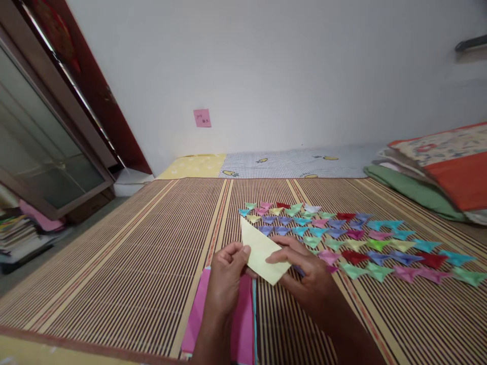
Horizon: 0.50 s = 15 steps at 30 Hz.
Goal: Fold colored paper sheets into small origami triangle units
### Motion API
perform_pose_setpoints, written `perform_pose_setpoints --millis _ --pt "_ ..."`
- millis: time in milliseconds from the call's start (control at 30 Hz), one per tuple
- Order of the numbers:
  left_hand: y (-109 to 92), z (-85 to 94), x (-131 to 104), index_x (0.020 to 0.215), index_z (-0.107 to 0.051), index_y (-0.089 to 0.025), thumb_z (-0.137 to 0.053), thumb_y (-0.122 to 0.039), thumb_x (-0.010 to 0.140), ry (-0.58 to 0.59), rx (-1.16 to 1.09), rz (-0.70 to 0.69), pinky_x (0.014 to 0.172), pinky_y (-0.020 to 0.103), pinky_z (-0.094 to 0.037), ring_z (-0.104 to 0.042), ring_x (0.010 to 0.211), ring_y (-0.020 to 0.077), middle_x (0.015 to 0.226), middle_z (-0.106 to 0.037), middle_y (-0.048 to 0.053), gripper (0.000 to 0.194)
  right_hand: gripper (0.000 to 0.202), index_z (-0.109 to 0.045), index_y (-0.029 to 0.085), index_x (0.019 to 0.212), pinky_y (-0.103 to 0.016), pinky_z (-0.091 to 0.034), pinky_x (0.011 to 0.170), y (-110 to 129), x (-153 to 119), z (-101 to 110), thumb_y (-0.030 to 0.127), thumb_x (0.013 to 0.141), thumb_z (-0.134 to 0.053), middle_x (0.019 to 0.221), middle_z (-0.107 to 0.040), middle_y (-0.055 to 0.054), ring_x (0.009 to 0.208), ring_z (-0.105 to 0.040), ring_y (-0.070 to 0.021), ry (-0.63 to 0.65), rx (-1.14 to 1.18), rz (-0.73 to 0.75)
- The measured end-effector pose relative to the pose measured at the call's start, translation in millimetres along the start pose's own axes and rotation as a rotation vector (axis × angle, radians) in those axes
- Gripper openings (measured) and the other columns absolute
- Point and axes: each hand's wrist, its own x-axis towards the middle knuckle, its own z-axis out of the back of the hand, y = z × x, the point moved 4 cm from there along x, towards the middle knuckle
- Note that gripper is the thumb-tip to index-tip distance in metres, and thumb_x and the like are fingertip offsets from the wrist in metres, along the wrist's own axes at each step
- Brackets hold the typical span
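A pale yellow sheet of paper [262,253], folded with a pointed corner at the upper left, is held up between both hands. My left hand [229,263] pinches its left edge, thumb on the face of the sheet. On the right side my right hand [300,263] grips the paper, its index finger lying across the front and other fingers behind. Beneath my left forearm lies a stack of pink paper [243,324], partly covered by the arm. Beyond and to the right, small folded paper shapes [355,245] in many colours stand in rows on the striped mat.
The striped bamboo mat [152,263] covers the bed. Folded bedding [452,162] is piled at the right. A pink sticky note [202,118] is on the white wall [266,61]. At the left are a glass-fronted cabinet [49,137] and a stack of books [17,233].
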Motion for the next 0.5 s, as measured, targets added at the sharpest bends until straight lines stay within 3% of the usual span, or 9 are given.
perform_pose_setpoints --millis 100,233,367,500 --pt "0 -1.4 -1 0.072 -0.066 -0.014 -0.083 -0.042 0.076 -0.051 -0.037 -0.036 0.049 0.018 -0.046 -0.054 0.046 0.0084 0.055 -0.063 -0.003 0.033 0.019 -0.073 0.024 0.085 -0.037 -0.055 0.091 -5 -1 -1 0.011 0.081 -0.061 0.114 -0.07 -0.006 0.111 -0.068 -0.0243 -0.006 0.026 -0.04" --pt "1 -2.9 -2 0.078 -0.066 -0.014 -0.081 -0.039 0.079 -0.044 -0.046 -0.046 0.051 0.018 -0.049 -0.062 0.053 0.0107 0.062 -0.068 0.0 0.029 0.023 -0.075 0.025 0.1 -0.038 -0.053 0.095 -11 -2 -1 0.012 0.083 -0.064 0.118 -0.07 -0.006 0.113 -0.067 -0.0241 -0.045 0.045 -0.044" --pt "-3 -4.3 -2 0.082 -0.067 -0.014 -0.08 -0.038 0.08 -0.016 0.011 -0.062 0.05 0.02 -0.051 -0.069 0.062 0.0156 0.075 -0.074 0.004 0.027 0.01 -0.072 0.023 0.084 -0.034 -0.054 0.085 -12 -1 3 0.02 0.089 -0.065 0.1 -0.071 -0.005 0.098 -0.069 -0.0224 -0.141 0.065 -0.01" --pt "-6 -10.9 -5 0.084 -0.066 -0.013 -0.076 -0.041 0.085 0.103 0.124 -0.035 0.051 0.021 -0.052 -0.071 0.058 0.0159 0.075 -0.077 0.008 0.029 0.015 -0.065 0.021 0.077 -0.029 -0.051 0.071 -14 -2 8 0.025 0.092 -0.065 0.083 -0.068 -0.002 0.078 -0.066 -0.0184 -0.214 0.05 -0.042"
